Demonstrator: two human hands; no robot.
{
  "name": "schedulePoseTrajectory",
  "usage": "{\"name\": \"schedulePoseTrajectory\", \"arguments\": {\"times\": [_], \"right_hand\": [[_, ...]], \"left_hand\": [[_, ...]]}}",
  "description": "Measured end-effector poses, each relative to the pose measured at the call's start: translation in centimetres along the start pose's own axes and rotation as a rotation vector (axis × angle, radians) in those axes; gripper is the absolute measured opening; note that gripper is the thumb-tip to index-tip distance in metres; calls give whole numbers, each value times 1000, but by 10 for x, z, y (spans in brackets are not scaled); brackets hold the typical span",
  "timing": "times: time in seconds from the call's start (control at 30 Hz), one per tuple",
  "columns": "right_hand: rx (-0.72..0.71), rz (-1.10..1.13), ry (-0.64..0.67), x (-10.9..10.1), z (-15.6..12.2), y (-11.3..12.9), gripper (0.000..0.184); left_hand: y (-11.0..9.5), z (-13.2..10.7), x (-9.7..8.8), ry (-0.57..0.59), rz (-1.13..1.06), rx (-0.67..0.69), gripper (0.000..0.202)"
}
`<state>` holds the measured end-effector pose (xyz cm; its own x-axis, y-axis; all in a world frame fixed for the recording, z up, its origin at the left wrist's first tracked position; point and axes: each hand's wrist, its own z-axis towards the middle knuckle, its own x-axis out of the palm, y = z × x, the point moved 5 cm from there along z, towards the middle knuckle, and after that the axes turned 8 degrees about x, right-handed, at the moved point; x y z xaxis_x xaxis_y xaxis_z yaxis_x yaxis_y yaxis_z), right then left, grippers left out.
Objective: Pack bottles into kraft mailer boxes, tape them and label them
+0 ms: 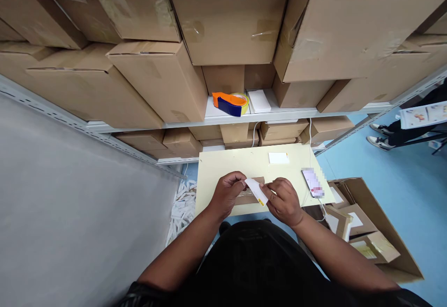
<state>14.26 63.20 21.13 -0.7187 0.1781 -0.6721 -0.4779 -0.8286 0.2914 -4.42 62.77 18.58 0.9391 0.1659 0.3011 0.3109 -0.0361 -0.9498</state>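
A white label [256, 191] was held slantwise between two bare hands over a taped cardboard box [244, 200].
The left hand [226, 194] pinched the label's far left end between thumb and forefinger; the right hand [283, 200] had its fingertips at the right edge, though whether they pinched it too could not be told. The label's long axis ran from far left to near right, its yellow-printed end nearer the right hand. The box lay beneath, showing mostly to the label's left, on the near part of the cream table [213, 167]; the view did not show whether the two touched. A smartphone [312, 182] lay to the right.
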Motion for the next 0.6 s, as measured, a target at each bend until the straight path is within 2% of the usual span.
{"name": "schedulePoseTrajectory", "arguments": {"times": [0.33, 0.6], "right_hand": [[-13, -40, -11, 0, -6, -6, 64], [-33, -70, -19, -1, -9, -6, 64]], "left_hand": [[-1, -4, 5, -17, -106, -134, 18], [4, -6, 4, -40, -128, -162, 17]]}}
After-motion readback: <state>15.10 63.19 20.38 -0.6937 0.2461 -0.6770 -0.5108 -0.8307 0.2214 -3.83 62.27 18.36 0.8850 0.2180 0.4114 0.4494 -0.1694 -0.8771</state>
